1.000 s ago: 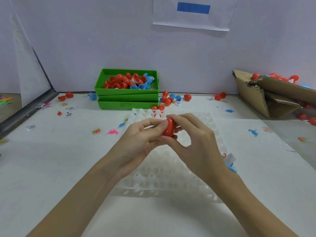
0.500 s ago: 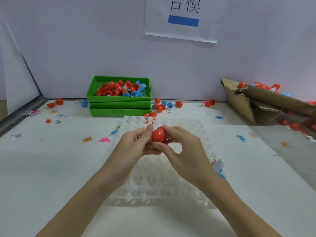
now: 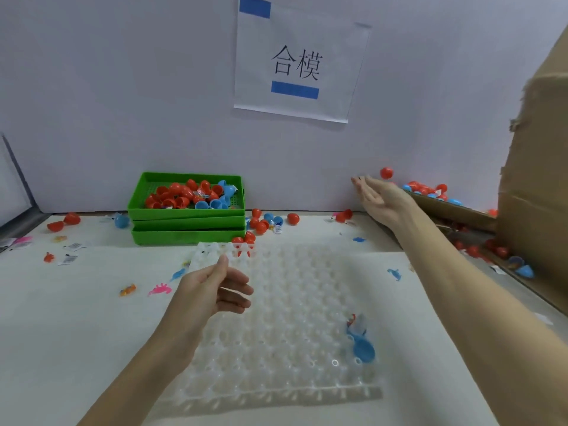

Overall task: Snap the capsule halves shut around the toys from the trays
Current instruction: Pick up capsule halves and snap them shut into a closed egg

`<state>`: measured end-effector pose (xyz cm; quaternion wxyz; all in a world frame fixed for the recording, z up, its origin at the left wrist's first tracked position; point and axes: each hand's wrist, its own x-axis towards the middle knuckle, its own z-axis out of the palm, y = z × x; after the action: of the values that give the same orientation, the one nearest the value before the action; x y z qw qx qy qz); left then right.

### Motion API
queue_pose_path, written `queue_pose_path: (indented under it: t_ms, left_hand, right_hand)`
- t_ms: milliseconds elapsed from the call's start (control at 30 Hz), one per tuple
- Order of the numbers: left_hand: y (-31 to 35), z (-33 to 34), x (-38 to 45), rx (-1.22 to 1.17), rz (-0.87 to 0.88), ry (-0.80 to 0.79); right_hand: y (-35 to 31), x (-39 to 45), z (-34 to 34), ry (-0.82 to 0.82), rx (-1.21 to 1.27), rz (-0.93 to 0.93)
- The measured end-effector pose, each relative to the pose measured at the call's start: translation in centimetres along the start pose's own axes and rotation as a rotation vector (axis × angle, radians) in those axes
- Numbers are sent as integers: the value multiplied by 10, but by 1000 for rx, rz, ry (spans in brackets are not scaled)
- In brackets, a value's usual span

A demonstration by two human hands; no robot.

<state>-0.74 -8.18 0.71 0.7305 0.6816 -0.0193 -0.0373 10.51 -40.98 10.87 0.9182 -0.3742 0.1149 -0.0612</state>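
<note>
A closed red capsule (image 3: 386,172) hung in the air just beyond the right hand (image 3: 379,196), whose fingers were spread and held nothing, above the cardboard box (image 3: 455,207) of finished capsules at the far right. The left hand (image 3: 212,290) hovered loosely curled and empty over the clear tray (image 3: 285,327). Much seemed left: the green tray (image 3: 187,198) held many open halves, and a blue half (image 3: 364,350) lay on the clear tray. The wall sign (image 3: 296,64) read "合模".
</note>
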Motion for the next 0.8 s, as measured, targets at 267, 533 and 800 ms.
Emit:
queue_pose_path:
  t_ms: [267,533,800]
  left_hand:
    - [0,2,-3,101,28,-41]
    - [-3,8,-4,204,44,-46]
    - [-6,9,-4,256,53,-66]
  right_hand:
    - [62,-65,-48,-376,-1223,-29]
    - [50,-102,-57,-567,-1655,73]
    - [34,-114,-68,-608,-1899,148]
